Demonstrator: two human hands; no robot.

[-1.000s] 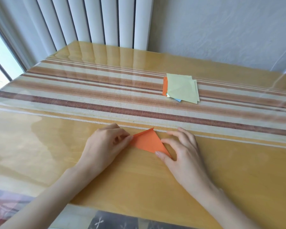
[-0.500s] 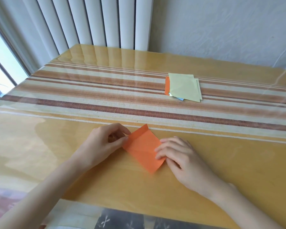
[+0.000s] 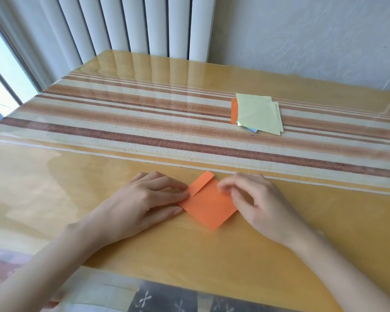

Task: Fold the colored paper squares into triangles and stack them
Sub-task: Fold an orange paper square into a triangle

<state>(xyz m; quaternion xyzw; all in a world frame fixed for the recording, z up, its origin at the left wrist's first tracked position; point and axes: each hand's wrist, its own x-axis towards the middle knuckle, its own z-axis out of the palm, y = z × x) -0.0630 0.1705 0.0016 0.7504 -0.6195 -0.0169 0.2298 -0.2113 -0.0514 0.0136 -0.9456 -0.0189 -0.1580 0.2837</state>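
While the left hand point(image 3: 142, 199) presses the orange paper point(image 3: 208, 206) flat-fingered, the right hand point(image 3: 257, 199) blurs, grip unclear.

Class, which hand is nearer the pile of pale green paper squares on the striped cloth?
Right. The right hand is almost straight in front of the pale green paper pile; the left hand is further left.

The surface point(image 3: 189, 262) was glossy, a clear sheet catching reflections over a coarse woven striped cloth point(image 3: 133, 122). On the surface, the orange paper square point(image 3: 209, 206) looked matt and smooth, as did the paper stack point(image 3: 257, 113).
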